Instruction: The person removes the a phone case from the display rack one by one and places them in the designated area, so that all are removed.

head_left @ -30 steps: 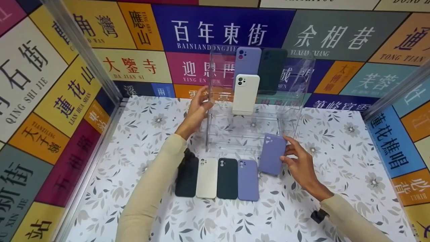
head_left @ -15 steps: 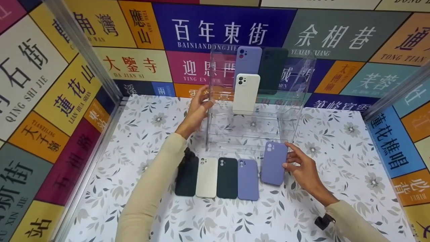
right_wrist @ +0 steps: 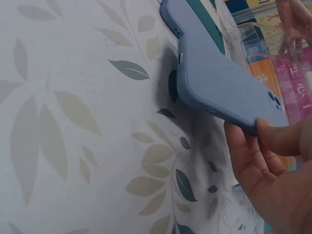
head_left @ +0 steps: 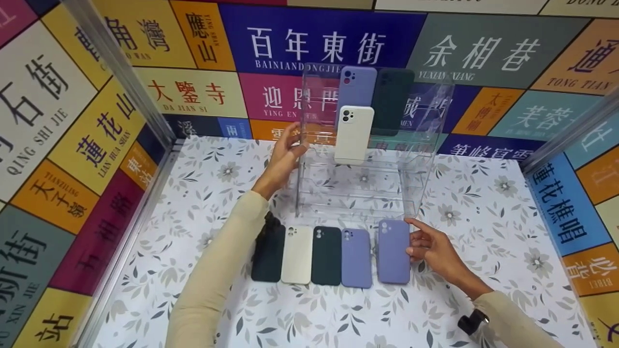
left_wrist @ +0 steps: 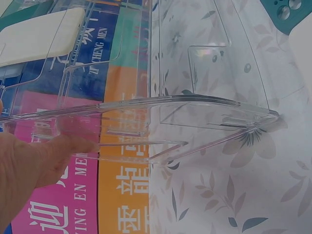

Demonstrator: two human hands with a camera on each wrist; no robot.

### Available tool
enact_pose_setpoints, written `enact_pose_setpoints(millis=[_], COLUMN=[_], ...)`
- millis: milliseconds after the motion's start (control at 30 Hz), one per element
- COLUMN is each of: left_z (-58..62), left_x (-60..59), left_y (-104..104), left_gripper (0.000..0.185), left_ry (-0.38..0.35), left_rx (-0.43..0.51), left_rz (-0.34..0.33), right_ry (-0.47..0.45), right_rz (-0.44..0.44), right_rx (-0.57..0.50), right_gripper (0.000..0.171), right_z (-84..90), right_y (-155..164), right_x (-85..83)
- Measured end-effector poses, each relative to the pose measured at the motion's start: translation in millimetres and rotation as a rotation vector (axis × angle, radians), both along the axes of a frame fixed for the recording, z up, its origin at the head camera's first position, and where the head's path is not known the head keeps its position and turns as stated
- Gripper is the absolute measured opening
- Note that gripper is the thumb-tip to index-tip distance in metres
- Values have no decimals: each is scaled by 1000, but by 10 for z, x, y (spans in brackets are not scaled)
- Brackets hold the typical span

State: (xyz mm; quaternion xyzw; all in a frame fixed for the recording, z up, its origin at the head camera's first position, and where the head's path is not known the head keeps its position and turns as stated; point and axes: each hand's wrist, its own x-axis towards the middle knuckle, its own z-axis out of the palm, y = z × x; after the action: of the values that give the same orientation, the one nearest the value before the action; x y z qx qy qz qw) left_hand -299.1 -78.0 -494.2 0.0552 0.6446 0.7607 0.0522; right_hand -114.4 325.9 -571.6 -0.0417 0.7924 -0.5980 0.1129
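Note:
In the head view, my left hand (head_left: 284,157) holds the left side panel of a clear acrylic display stand (head_left: 299,188), with fingers at the panel's edge. The left wrist view shows that hand (left_wrist: 34,165) against the transparent panel (left_wrist: 195,99). My right hand (head_left: 433,246) pinches a purple phone case (head_left: 394,251) by its right edge. In the right wrist view the case (right_wrist: 219,83) is tilted above the cloth, thumb on its back and fingers beneath. To its left lie a purple case (head_left: 356,258), a dark green case (head_left: 327,256), a cream case (head_left: 297,256) and a black case (head_left: 268,256).
On the stand, a purple case (head_left: 357,87) and a dark green case (head_left: 394,101) stand on the upper tier, a white case (head_left: 354,135) below. Leaf-patterned cloth (head_left: 483,217) covers the table. Sign-printed walls (head_left: 324,29) enclose the back and sides.
My right hand has brought the purple case down and toward me, away from the stand's front, lining it up beside the row. My left hand stays on the stand.

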Motion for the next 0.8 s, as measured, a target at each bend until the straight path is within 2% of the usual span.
enact_pose_setpoints(millis=[167, 367, 800], left_z=[6, 8, 3], left_x=[10, 6, 12], left_y=[1, -3, -13], left_gripper=[67, 65, 65], left_ry=[-1, -4, 1], left_rx=[-9, 1, -2], left_rz=[3, -7, -11], right_ry=[-83, -158, -193], right_rz=[28, 55, 25], right_rx=[-64, -62, 11], right_gripper=[79, 81, 81], right_z=[-50, -101, -128], right_y=[61, 90, -10], right_x=[-19, -33, -62])
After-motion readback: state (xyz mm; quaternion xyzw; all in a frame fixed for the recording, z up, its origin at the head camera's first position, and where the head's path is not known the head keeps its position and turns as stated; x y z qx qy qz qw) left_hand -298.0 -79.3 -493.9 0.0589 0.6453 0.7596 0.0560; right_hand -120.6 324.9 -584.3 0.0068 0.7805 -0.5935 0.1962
